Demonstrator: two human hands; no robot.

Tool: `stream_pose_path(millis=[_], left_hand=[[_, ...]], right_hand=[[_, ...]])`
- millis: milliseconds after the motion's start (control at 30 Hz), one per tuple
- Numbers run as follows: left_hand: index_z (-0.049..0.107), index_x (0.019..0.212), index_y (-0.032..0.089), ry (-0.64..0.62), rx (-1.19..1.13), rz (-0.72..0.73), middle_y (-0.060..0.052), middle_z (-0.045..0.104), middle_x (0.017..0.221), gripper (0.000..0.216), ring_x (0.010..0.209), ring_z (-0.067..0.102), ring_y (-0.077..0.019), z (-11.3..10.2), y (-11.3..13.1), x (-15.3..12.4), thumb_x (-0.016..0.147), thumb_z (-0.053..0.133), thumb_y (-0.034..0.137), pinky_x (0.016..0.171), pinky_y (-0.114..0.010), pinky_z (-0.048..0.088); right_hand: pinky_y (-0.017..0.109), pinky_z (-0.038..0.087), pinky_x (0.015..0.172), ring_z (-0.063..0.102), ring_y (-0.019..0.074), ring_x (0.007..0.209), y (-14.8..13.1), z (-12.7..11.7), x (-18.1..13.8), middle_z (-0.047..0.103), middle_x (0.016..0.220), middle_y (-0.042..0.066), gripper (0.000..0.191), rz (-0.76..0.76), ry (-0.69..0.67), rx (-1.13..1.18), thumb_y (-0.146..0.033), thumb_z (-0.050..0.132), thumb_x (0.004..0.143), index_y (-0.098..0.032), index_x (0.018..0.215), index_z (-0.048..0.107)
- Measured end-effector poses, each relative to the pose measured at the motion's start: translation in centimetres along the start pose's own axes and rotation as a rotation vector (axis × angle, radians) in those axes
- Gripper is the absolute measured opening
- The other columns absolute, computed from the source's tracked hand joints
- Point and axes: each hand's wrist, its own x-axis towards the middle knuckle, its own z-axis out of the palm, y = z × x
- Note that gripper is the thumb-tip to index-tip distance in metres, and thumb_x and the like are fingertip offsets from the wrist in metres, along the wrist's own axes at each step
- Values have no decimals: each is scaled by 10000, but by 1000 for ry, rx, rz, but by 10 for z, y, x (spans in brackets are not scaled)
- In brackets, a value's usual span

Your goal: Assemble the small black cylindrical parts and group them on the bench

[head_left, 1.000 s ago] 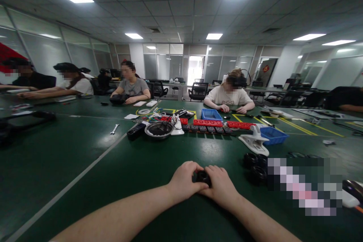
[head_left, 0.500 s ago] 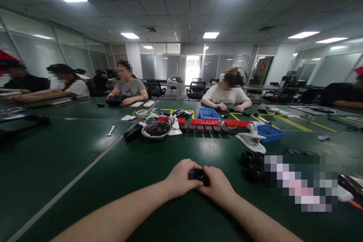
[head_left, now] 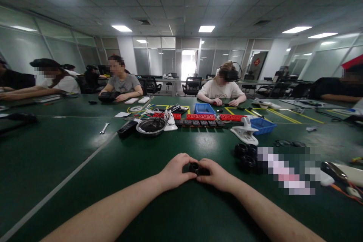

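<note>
Both of my hands meet above the table in front of me. My left hand (head_left: 176, 170) curls around a small black ring-shaped part (head_left: 194, 167), thumb in front and fingers behind; its round opening faces up toward me. From the other side my right hand (head_left: 214, 174) closes on it, with fingertips against its right edge. More black shows under the right fingers, and I cannot tell whether it is the same piece. To the right of my hands lie several black wheel-like rings (head_left: 247, 162), close together.
Across the green table (head_left: 136, 204) are a round metal dish (head_left: 151, 126), a red power strip (head_left: 200, 117), a white clamp base (head_left: 244, 132), blue bins (head_left: 262, 126) and a wrench (head_left: 104, 128). A pixelated item (head_left: 286, 172) lies right. Co-workers (head_left: 222, 90) sit opposite.
The view has shifted a little, so the scene sits higher and further left. My right fingers have moved slightly around the black part; both hands stay on it.
</note>
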Motion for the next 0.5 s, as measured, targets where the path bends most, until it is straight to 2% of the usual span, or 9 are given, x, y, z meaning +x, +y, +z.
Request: stream_pose_path(millis=[100,200,333,400,500], left_hand=[[585,950,210,39,18,-39,-6,553,859,286,835,513,-182,5,0,1,680,672,247,727,-277,399],[589,873,197,113,56,-110,-3,552,814,264,796,516,-189,11,1,2,642,697,266,695,-281,399],[590,841,197,156,68,-132,-5,572,817,273,825,516,-206,12,1,4,616,715,287,736,-304,390],[592,862,200,138,60,-111,-4,574,829,270,828,513,-202,9,0,4,629,704,277,736,-300,387],[592,919,214,78,48,-66,3,555,823,275,804,503,-183,6,-1,3,662,678,254,706,-277,388]], right_hand=[[231,352,597,487,146,694,-1,5,2,521,733,-6,195,72,58,-54,-283,669,654,-158,758,563],[241,325,556,476,152,653,-7,13,4,530,713,5,266,172,125,-231,-368,671,628,-159,700,524],[325,328,681,491,209,750,-16,19,5,558,763,53,297,179,210,-494,-447,575,701,-155,737,533],[341,329,710,487,223,790,-16,17,4,554,814,65,326,152,206,-493,-470,569,700,-157,791,548],[301,354,692,488,204,811,-7,10,3,540,888,53,325,49,111,-308,-428,595,699,-179,905,558]])
